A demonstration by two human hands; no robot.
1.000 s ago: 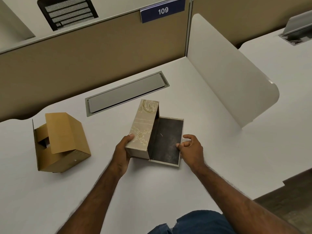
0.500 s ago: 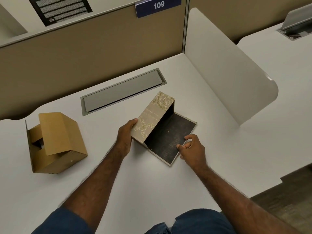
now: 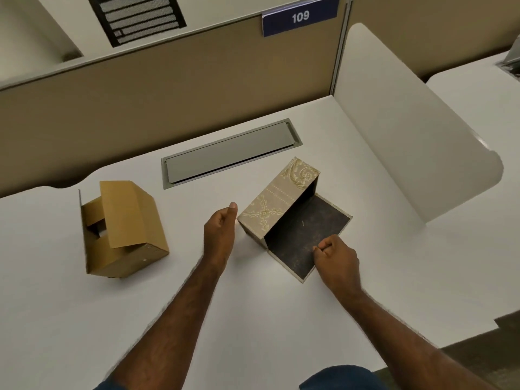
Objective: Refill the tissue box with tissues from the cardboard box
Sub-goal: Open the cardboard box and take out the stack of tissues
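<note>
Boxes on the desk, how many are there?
2: a cardboard box on the left, flaps open, and a patterned tissue box right of centre, its dark flap lying open.

Both bare forearms reaching forward from the bottom edge, angled slightly toward each other. Left hand (image 3: 220, 231) held thumb-side up, thumb extended forward, fingers curled inward and mostly hidden behind the palm; nothing in its grip, just beside the near corner of the tissue box (image 3: 277, 205) but apart from it. Left wrist straight, forearm running down and to the left. Right hand (image 3: 337, 256) loosely curled, knuckles up, fingertips tucked under and resting at the near edge of the box's dark opened flap; whether anything is pinched there cannot be told. Right wrist bent slightly inward, forearm stretching back toward the lower right corner.
</note>
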